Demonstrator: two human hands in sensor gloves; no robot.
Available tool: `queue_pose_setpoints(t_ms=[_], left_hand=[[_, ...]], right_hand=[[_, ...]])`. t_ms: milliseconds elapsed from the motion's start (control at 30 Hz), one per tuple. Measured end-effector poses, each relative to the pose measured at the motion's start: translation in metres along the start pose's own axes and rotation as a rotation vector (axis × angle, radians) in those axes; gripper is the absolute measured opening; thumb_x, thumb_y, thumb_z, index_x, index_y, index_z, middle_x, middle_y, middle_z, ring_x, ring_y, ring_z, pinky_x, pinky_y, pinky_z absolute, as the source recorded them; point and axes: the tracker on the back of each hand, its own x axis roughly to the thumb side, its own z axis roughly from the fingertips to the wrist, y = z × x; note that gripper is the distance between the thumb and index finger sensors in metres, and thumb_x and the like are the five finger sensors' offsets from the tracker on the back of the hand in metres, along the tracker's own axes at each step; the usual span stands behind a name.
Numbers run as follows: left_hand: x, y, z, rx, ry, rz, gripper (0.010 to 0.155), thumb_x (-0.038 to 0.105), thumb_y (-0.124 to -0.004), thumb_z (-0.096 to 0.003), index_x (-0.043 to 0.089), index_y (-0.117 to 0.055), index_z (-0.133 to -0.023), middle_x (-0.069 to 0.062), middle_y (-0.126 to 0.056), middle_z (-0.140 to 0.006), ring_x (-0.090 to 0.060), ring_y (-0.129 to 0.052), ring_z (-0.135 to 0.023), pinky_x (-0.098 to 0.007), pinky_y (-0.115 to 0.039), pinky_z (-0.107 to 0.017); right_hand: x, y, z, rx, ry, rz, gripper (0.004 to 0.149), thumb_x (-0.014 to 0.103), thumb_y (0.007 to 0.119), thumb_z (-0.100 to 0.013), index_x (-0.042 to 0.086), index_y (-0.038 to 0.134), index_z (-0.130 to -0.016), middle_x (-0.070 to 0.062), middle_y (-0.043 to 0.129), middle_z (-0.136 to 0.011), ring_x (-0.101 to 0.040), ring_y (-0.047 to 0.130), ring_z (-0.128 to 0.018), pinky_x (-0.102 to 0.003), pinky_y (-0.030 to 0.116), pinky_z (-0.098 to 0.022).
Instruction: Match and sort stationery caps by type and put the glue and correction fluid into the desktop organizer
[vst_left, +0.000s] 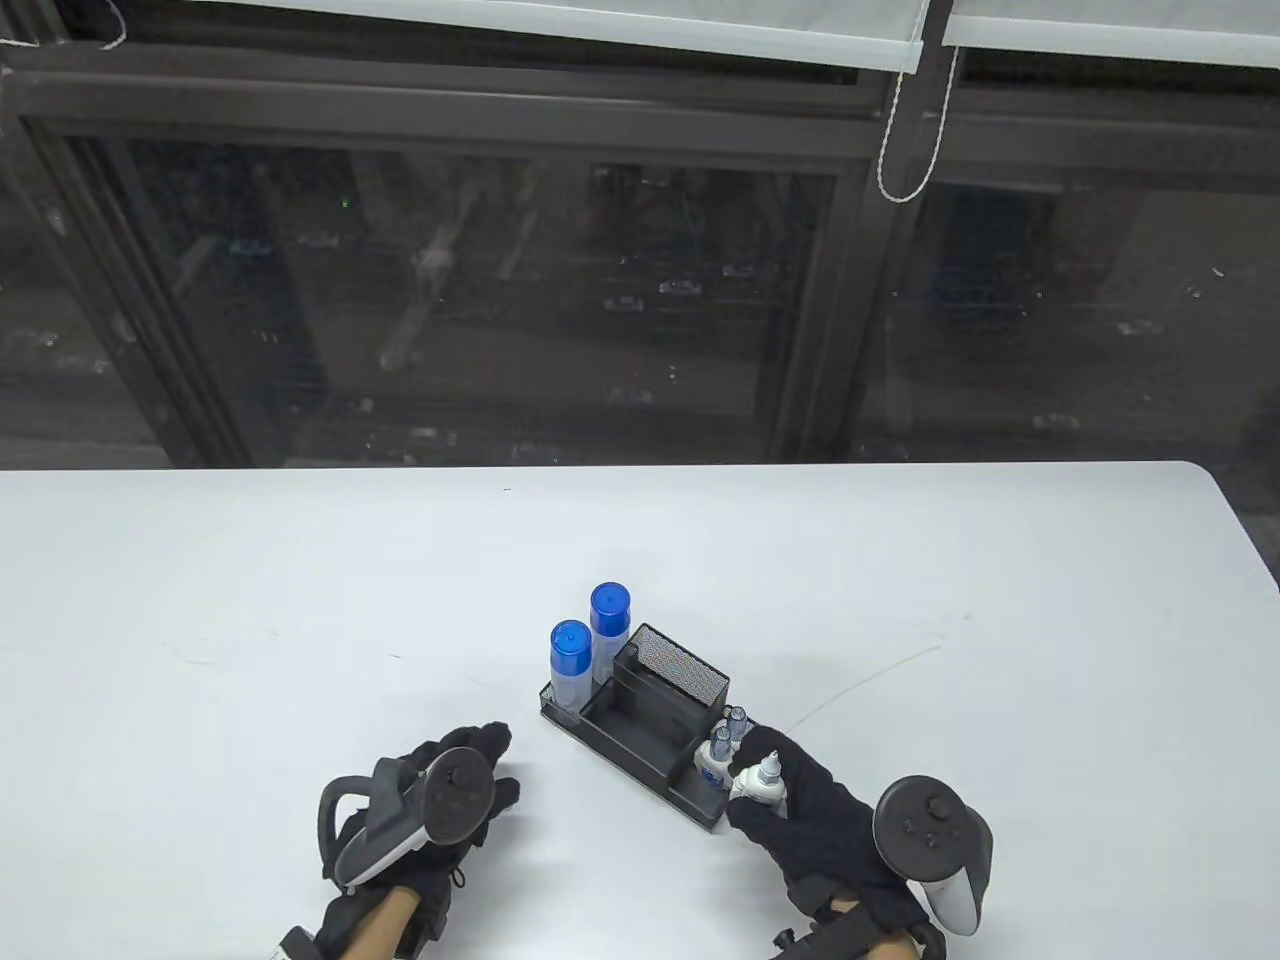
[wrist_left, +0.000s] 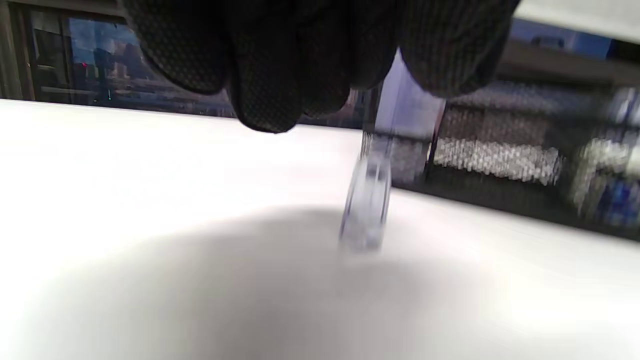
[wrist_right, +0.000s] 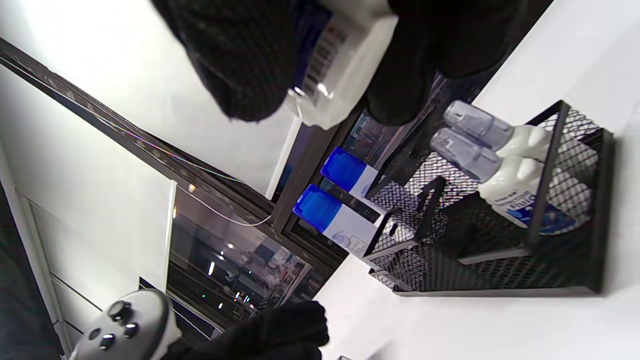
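Right hand (vst_left: 800, 800) near the front edge of the white table (vst_left: 300, 580), just beside the near right end of the black mesh desktop organizer (vst_left: 650, 720), fingers curled round a white correction fluid bottle (vst_left: 762, 785) held upright, nozzle uppermost and uncapped. From the right wrist view, same bottle (wrist_right: 332, 70) clamped between thumb and fingers, barcode label showing, base hanging clear above the organizer (wrist_right: 500, 270). Two more correction fluid bottles (vst_left: 725, 745) already standing in the organizer's near right compartment, clear caps on, touching each other; seen on their sides in the right wrist view (wrist_right: 500, 150) because of the tilted camera. Two glue bottles with blue caps (vst_left: 590, 645) upright in the far left compartment, one just behind the other. Left hand (vst_left: 450, 790) low over the table to the left of the organizer, well apart from the right hand, fingers bent downward. In the left wrist view, gloved fingertips (wrist_left: 270, 75) hanging from the top edge, with a small clear cap (wrist_left: 367, 210) blurred below them on or just above the table; cannot tell whether the fingers pinch it or merely hover over it. Organizer (wrist_left: 500, 160) blurred behind it.
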Motion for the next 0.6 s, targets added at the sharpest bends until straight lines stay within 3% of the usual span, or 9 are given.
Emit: queue_pose_setpoints(t_ms=[233, 433, 500, 600], left_hand=[[0.014, -0.021, -0.005, -0.007, -0.033, -0.160, 0.048, 0.048, -0.075, -0.0552, 0.036, -0.072, -0.102, 0.006, -0.088, -0.103, -0.021, -0.098, -0.090, -0.049, -0.080, -0.065], [0.018, -0.021, -0.004, 0.028, -0.034, -0.199, 0.046, 0.044, -0.077, -0.0546, 0.036, -0.074, -0.100, 0.006, -0.091, -0.100, -0.018, -0.101, -0.085, -0.046, -0.082, -0.064], [0.019, -0.013, 0.000, 0.051, -0.040, -0.158, 0.046, 0.044, -0.077, -0.0547, 0.036, -0.074, -0.100, 0.006, -0.091, -0.100, -0.018, -0.101, -0.085, -0.046, -0.082, -0.063], [0.027, 0.020, 0.009, 0.167, -0.076, 0.060, 0.046, 0.044, -0.077, -0.0547, 0.035, -0.074, -0.100, 0.005, -0.091, -0.100, -0.019, -0.101, -0.085, -0.046, -0.082, -0.063]], right_hand=[[0.002, 0.004, 0.001, 0.000, 0.025, 0.116, 0.059, 0.028, 0.088, -0.045, 0.020, 0.066, -0.099, -0.013, 0.079, -0.098, -0.038, 0.087, -0.083, -0.060, 0.068, -0.065], [0.003, 0.009, 0.002, 0.015, 0.027, 0.130, 0.059, 0.030, 0.088, -0.045, 0.020, 0.066, -0.100, -0.014, 0.080, -0.096, -0.037, 0.091, -0.078, -0.058, 0.072, -0.062], [0.003, 0.011, 0.001, 0.026, 0.021, 0.119, 0.061, 0.030, 0.087, -0.046, 0.016, 0.064, -0.100, -0.015, 0.078, -0.096, -0.037, 0.089, -0.079, -0.058, 0.070, -0.063], [0.003, 0.014, 0.001, 0.042, 0.015, 0.113, 0.062, 0.030, 0.087, -0.046, 0.013, 0.063, -0.101, -0.016, 0.079, -0.095, -0.036, 0.089, -0.077, -0.057, 0.070, -0.063]])
